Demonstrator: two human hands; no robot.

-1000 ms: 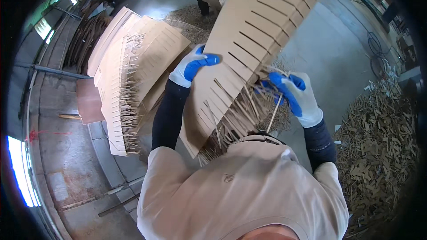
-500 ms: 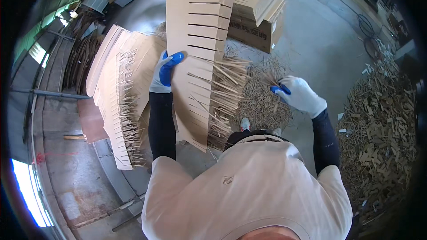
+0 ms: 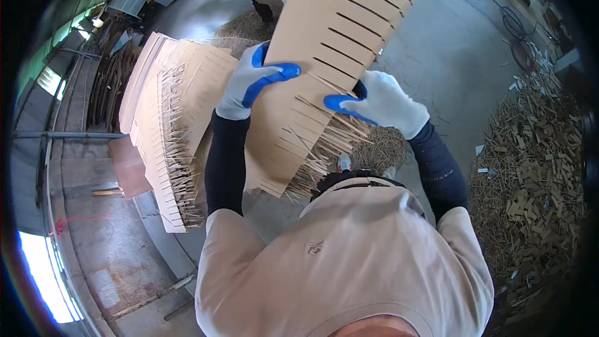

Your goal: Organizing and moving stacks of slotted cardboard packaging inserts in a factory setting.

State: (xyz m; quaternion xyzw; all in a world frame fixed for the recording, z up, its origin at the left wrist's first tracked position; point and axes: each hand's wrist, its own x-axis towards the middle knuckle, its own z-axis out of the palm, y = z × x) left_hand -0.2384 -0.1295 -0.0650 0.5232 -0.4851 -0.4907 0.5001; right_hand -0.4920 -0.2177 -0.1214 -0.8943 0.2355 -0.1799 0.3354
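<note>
The tall slotted brown cardboard sheet [image 3: 337, 43] tilts up and away in front of your chest, loose strips hanging from its near edge. Your left hand [image 3: 253, 81] clamps its left edge, fingers curled over the face; your right hand [image 3: 380, 103] pinches its lower right edge. A stack of slotted cardboard sheets [image 3: 171, 131] lies left.

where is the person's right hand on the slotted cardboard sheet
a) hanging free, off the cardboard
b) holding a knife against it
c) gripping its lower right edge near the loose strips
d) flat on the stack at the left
c: the right hand, in a white glove with blue fingertips, grips the slotted cardboard sheet at its right edge just above the loose strips, while the left hand holds the opposite edge.
</note>
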